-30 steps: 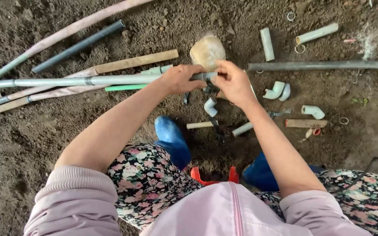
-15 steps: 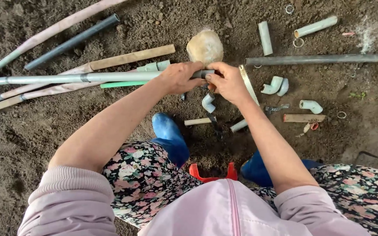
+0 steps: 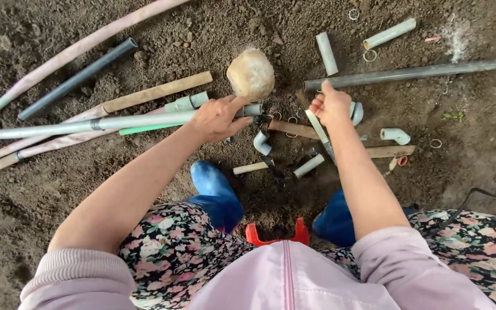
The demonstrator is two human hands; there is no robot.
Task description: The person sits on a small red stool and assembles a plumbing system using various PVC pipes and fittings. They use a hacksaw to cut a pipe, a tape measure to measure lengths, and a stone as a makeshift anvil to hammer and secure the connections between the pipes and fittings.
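My left hand (image 3: 216,119) grips a long grey pipe (image 3: 104,123) close to its right end, where a short grey fitting (image 3: 252,109) sticks out past my fingers. My right hand (image 3: 331,106) is a little to the right, fingers curled closed and thumb up against the near end of a second grey pipe (image 3: 420,72). Nothing shows inside that fist. A pale flat strip (image 3: 324,136) lies on the soil just under it. A round tan rock (image 3: 251,73) sits beyond both hands.
Bare soil all around. Several pipes and wooden sticks (image 3: 156,92) fan out to the left. Short white pipe offcuts (image 3: 326,53), elbow fittings (image 3: 261,142) and small rings (image 3: 369,55) are scattered around my hands. My blue boots (image 3: 216,192) and a red stool edge (image 3: 276,235) are close below.
My right hand has left the end of the long pipe beside my left hand and moved right to the second pipe's end. My left hand keeps its grip.
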